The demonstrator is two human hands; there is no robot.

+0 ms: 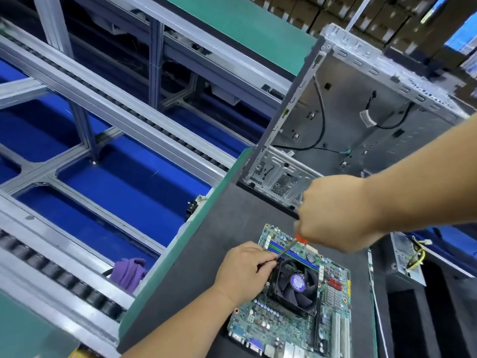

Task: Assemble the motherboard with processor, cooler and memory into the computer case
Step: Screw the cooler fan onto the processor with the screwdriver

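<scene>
At the far left a purple cloth (130,272) lies beside the roller conveyor (77,277), clear of the work. Next to the right, the left hand (242,267) rests on the near left corner of the cooler (294,285), its fingers pinched closed on a thin dark thing at the fan's edge, perhaps a screw or the tool's tip; the blur makes it hard to say which. The cooler, a black square fan with a purple centre label, sits on the motherboard (273,321), a green board lying flat on the dark desk (206,280), with blue and green memory slots (284,250) along its far edge and rear ports at its near edge. Above it, the right hand (335,218) is curled tight in a full grip around a screwdriver (293,245) with an orange collar, its shaft slanting down toward the left hand's fingers. Farther back and to the right, the open metal case (348,125) stands empty apart from loose black cables, so the board is not yet inside. The risk from here is the tip slipping off the fastener under pressure and gouging the board or jabbing the steadying fingers; an angled shaft would make that likelier, and uneven tightening could seat the cooler crooked on the processor.
</scene>
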